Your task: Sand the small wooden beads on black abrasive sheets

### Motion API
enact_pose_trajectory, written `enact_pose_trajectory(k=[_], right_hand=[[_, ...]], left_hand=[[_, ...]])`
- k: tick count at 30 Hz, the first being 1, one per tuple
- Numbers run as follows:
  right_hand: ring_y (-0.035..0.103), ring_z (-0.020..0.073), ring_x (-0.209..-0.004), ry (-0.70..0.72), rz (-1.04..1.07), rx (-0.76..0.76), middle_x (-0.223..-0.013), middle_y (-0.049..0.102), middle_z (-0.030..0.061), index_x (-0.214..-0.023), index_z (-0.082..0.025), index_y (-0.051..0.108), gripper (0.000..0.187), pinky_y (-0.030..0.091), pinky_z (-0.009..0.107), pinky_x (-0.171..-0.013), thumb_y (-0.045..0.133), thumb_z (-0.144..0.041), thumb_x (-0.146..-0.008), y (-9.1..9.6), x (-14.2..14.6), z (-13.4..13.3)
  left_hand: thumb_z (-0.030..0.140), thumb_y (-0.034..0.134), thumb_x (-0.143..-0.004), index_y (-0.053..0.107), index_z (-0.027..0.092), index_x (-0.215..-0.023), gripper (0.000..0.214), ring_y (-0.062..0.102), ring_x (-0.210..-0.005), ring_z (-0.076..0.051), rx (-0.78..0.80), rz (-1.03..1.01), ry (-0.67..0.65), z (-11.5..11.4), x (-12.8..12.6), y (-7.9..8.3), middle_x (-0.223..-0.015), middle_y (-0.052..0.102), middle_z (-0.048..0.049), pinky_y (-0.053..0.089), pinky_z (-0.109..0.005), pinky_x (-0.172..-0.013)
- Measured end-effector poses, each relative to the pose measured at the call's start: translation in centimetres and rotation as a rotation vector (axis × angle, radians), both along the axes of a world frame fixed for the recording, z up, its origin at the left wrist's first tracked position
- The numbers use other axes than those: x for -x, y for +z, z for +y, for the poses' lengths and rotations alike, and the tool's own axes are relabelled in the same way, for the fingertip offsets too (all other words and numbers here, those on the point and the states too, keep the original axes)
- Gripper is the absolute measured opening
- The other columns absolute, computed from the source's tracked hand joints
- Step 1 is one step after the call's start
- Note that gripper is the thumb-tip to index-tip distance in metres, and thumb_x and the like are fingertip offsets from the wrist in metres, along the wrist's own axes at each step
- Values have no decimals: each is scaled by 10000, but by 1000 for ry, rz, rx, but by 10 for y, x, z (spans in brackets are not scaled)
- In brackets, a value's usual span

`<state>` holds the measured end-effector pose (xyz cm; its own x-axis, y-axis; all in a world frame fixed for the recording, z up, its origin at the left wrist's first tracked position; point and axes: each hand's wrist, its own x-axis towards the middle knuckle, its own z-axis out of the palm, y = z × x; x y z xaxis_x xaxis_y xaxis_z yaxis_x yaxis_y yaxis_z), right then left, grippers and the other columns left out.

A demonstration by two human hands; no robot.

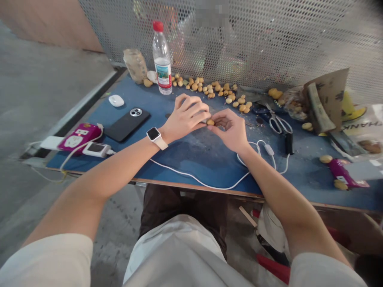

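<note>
Head view:
- small round tan nut (210, 122) pinched in narrow grip by right hand (230, 129), just above the desk
- left hand (185, 116) curled narrow, right beside the nut, contact unclear
- blue-topped desk (197, 157) under both hands
- row of loose tan nuts (211, 89) near the back edge
- clear plastic bottle with red cap (162, 59) beside the row

Your single head-worn camera looks from above your chest, facing forward and down, close over your bare left hand (184, 117) and bare right hand (229, 130) onto the blue-topped work table (206, 163), with the perforated grey metal screen (269, 44) beyond.
</note>
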<state>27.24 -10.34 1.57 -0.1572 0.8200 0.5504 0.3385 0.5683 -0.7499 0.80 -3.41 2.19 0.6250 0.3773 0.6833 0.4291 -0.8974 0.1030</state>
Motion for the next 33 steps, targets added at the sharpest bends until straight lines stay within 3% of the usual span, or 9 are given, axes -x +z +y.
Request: enact_pose_trajectory(k=[5, 12, 16, 22, 33], right_hand=[[860, 281, -1067, -3, -40, -71, -1188, 879, 61, -1142, -310, 850, 243, 801, 511, -1011, 990, -487, -1053, 4, 0, -3], [855, 330, -1097, -75, -185, -167, -1199, 903, 64, -1082, -343, 892, 149, 765, 538, -986, 996, -445, -1052, 12, -4, -7], [863, 324, -1080, -52, -182, -183, -1216, 915, 68, -1125, -340, 901, 152, 761, 533, -988, 988, -456, -1083, 11, -4, -9], [865, 339, -1109, 2, -201, -228, -1212, 916, 60, -1135, -369, 928, 81, 778, 561, -1033, 973, -434, -1118, 14, 0, -14], [926, 367, -1182, -70, -251, -203, -1234, 971, 59, -1131, -395, 989, 86, 793, 614, -1185, 1021, -472, -1110, 8, 5, -15]], left_hand=[[721, 718, -1302, 824, 319, -1228, 423, 747, -1582, -449, -13, -5, -1, 6, -1, -4, -1517, 851, -114, 484, -829, -1429], [861, 747, -1233, 795, 306, -1154, 563, 703, -1653, -491, -19, -26, 19, 5, 3, -3, -1624, 813, -134, 460, -859, -1450], [792, 783, -1239, 769, 294, -1035, 539, 705, -1632, -482, -38, -26, -1, 5, 4, -4, -1606, 830, -115, 458, -867, -1451], [528, 865, -1205, 789, 307, -1022, 297, 671, -1657, -479, 0, -20, -15, 6, 4, -7, -1609, 817, -82, 428, -877, -1471], [469, 809, -1193, 807, 319, -1092, 181, 689, -1602, -492, 46, -58, 7, -5, -4, -4, -1550, 820, -112, 469, -934, -1432]])
